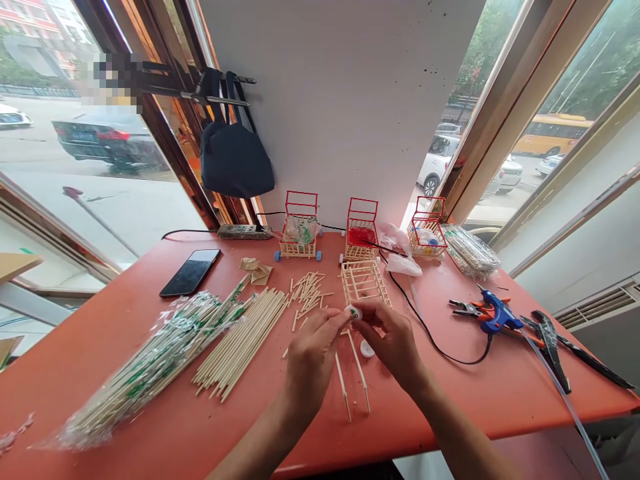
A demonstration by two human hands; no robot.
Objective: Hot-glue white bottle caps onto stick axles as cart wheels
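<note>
Between the fingertips of both hands, over the middle of the table, is a small white bottle cap [353, 313] with a green and dark print on it. My left hand [311, 357] pinches it from the left, and my right hand [395, 343] grips it from the right. A second white cap [367, 349] lies on the table beside my right hand. Below the hands lie two thin wooden sticks [343, 387] with short pieces at their ends. Just beyond the fingers stands a frame of wooden sticks [365, 283], partly hidden by my hands.
Small stick carts with red handles [301, 233] line the back. Loose skewers [243, 340], a bagged bundle [155, 363], short cut sticks [307, 293] and a phone [191, 272] lie left. A blue glue gun [497, 313], its black cord, and pliers [465, 308] lie right.
</note>
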